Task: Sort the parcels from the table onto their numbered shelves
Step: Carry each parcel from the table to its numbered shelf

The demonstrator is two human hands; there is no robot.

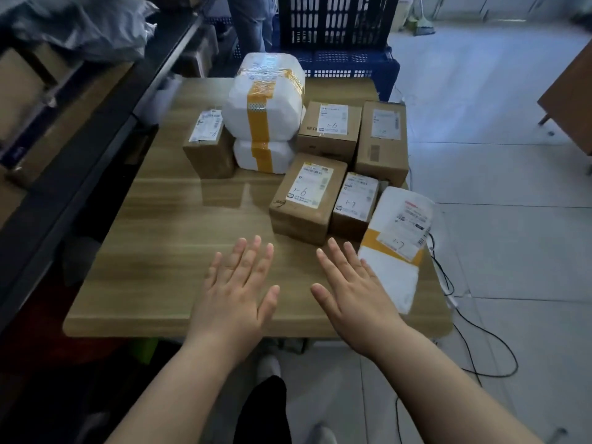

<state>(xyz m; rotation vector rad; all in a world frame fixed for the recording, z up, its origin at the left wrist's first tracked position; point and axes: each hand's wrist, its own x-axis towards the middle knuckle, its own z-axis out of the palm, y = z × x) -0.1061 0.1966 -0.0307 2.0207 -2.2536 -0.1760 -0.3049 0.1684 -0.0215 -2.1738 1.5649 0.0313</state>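
Left hand (238,290) and right hand (355,296) are hovering over table (160,251), fingers straight and spread, holding nothing. The parcels (266,100) are sitting just ahead. Suggest checking the label, then gripping the 1-6 box (307,200) by opposite sides.

Bare wood all across the near-left of the table (166,251), left edge to middle. Over the near edge, the left hand (238,290) has free space around it. The right hand (349,293) is hemmed in, with a white bag parcel (397,251) just beside it along the right edge. Ahead, the 1-6 box (304,200) and a smaller box (354,203) block the right half. A bare lane runs to the stacked white parcels (266,100), tallest here. A dark shelf frame (96,129) lines the left edge and a blue crate (336,24) walls off the far edge.
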